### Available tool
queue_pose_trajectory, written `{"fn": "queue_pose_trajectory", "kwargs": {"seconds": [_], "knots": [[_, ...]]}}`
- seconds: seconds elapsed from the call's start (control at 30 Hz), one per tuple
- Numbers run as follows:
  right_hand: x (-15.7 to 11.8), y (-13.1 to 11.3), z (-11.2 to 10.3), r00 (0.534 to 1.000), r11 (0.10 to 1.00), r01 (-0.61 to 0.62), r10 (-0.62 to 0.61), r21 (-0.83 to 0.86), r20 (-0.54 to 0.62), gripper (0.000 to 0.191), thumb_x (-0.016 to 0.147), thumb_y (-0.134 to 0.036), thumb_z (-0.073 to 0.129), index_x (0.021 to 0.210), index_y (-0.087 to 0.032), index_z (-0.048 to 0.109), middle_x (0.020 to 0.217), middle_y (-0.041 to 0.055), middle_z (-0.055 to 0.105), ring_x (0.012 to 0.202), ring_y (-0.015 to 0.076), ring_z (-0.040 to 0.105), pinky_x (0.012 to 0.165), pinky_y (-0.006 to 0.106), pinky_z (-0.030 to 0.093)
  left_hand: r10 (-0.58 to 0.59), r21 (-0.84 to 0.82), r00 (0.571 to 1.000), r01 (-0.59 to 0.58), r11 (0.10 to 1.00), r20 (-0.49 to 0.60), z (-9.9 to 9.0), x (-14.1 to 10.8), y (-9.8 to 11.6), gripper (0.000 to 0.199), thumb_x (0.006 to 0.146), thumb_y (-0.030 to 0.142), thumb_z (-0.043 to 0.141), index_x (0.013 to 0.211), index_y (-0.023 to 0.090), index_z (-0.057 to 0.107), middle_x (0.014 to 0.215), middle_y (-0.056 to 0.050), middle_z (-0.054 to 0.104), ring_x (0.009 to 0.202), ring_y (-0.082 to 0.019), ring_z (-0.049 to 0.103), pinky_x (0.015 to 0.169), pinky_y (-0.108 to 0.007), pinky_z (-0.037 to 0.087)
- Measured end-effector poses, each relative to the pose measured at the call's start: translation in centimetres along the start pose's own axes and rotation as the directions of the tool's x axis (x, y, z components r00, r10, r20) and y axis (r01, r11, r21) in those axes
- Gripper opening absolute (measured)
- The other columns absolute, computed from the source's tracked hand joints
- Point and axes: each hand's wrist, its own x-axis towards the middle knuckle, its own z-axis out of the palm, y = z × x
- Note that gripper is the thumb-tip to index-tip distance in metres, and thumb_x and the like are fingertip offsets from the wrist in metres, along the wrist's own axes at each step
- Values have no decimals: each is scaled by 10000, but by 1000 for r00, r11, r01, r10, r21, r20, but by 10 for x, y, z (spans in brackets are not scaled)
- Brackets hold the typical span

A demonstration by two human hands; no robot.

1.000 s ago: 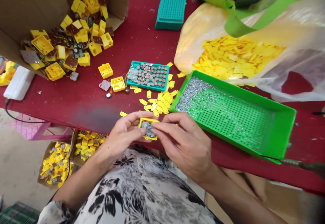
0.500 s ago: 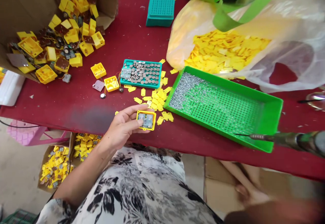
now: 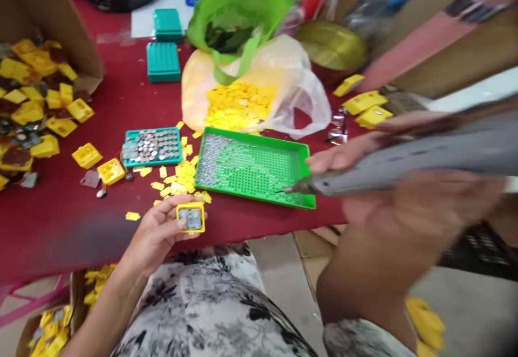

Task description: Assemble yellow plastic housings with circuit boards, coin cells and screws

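My left hand [image 3: 156, 233] grips a small open yellow plastic case [image 3: 192, 219] near the table's front edge, its thumb on the grey parts inside. My right hand [image 3: 408, 217], blurred, is wrapped around a grey electric screwdriver [image 3: 404, 157]. The screwdriver's thin bit points left over the right end of the green perforated tray [image 3: 254, 196]. Small silver screws [image 3: 212, 157] are heaped at that tray's left end. Just beyond my left hand lie loose flat yellow pieces [image 3: 184, 176]. A teal tray [image 3: 152, 163] behind them holds rows of round metal cells.
At the left, a cardboard box [image 3: 81, 22] spills yellow cases with wired parts. Two yellow cases [image 3: 111, 171] sit beside the teal tray. Behind the green tray stand a plastic bag [image 3: 301, 71] of yellow pieces and a green bag [image 3: 246, 1]. Eyeglasses [image 3: 338, 128] lie right of them.
The view has swung right. My right hand and most of the screwdriver have come into sight, where before mainly its front end showed. My left hand still holds the yellow case.
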Motion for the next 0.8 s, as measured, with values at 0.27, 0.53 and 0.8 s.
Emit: {"fn": "queue_pose_trajectory", "kwargs": {"seconds": [0.27, 0.53, 0.8], "knots": [[11, 47, 34, 979, 994, 96, -83, 61, -187, 279, 757, -521, 749, 890, -297, 652, 564, -47, 543, 420, 134, 492, 384, 296, 366, -33, 53, 999, 33, 998, -17, 16, 10, -2, 344, 717, 248, 812, 1052, 223, 736, 1126, -80, 739, 898, -191, 709, 719, -278, 611], [9, 68, 34, 965, 993, 114, -119, -34, -234, 346, 756, -585, 718, 864, -283, 588, 546, -62, 505, 395, 128, 487, 378, 296, 372, -31, 95, 999, 34, 995, -35, 20, 9, 0, 315, 756, 251, 778, 1068, 225, 736, 1125, -92, 736, 880, -192, 706, 734, -287, 597], [10, 71, 32, 972, 966, 79, -129, -245, -198, 396, 813, -689, 574, 898, -306, 519, 545, -46, 452, 394, 153, 467, 389, 327, 391, -11, 104, 999, 15, 995, -34, 20, 7, 2, 282, 778, 241, 758, 1059, 241, 734, 1256, -80, 678, 951, -203, 690, 755, -293, 599]]}}
